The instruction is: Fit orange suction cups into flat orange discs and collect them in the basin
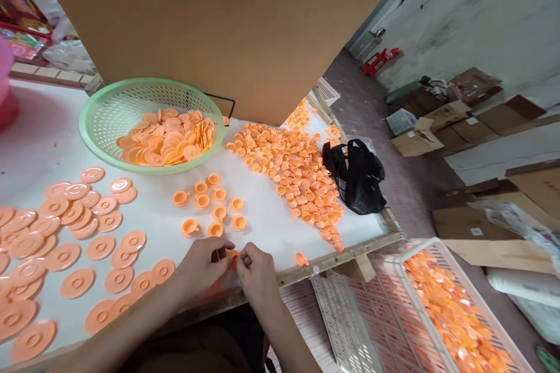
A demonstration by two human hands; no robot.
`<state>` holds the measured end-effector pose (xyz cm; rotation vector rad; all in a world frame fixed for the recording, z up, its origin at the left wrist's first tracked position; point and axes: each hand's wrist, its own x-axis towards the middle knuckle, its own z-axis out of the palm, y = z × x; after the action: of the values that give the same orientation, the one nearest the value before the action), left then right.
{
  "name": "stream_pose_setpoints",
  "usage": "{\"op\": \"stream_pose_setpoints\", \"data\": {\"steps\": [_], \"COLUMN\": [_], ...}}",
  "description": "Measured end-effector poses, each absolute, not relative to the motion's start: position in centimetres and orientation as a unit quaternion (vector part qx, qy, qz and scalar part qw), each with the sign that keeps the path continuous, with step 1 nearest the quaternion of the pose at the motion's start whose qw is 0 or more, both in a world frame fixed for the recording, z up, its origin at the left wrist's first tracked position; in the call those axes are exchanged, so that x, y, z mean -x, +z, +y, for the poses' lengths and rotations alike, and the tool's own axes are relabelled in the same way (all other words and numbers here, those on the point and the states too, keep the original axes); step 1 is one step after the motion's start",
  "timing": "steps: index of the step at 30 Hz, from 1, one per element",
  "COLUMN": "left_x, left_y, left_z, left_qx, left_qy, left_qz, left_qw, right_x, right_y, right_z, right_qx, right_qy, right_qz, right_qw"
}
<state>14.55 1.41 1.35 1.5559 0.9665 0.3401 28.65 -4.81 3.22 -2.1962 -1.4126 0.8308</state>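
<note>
Near the table's front edge, my left hand (205,263) and my right hand (257,273) meet, fingertips pinched around a small orange toy cup (233,254). Fingers cover most of this piece. Just beyond my hands stands a loose group of orange toy cups (219,213), mostly rim up. To the left, flat orange toy saucers (76,283) lie scattered, some overlapping. A large heap of toy cups (301,172) spreads over the right part of the table, with one stray cup (301,259) by the edge.
A green plastic basket (98,151) holding more saucers stands at the back left, before a tall cardboard sheet (227,29). A black mesh bag (361,180) lies at the table's right corner. Below on the right is a white crate (431,306) full of orange pieces.
</note>
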Motion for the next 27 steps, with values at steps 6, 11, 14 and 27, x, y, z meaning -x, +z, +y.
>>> {"op": "stream_pose_setpoints", "data": {"steps": [6,11,14,27], "left_x": [-15.9,-15.7,-15.8,-9.3], "left_y": [0.1,-1.0,-0.6,-1.0], "left_z": [0.3,-0.6,0.1,-0.2], "left_qx": [-0.685,-0.71,-0.718,-0.726], "left_qy": [0.167,0.184,0.16,0.159], "left_qz": [0.425,0.406,0.427,0.497], "left_qw": [0.567,0.545,0.525,0.447], "right_x": [-28.5,-27.5,-29.2,-40.4], "right_y": [2.7,1.5,1.5,3.4], "right_z": [-5.4,-6.3,-5.7,-0.3], "right_qx": [0.789,0.796,0.767,0.846], "right_qy": [0.258,0.183,0.266,0.092], "right_qz": [-0.526,-0.544,-0.545,-0.461], "right_qw": [0.188,0.192,0.209,0.253]}}
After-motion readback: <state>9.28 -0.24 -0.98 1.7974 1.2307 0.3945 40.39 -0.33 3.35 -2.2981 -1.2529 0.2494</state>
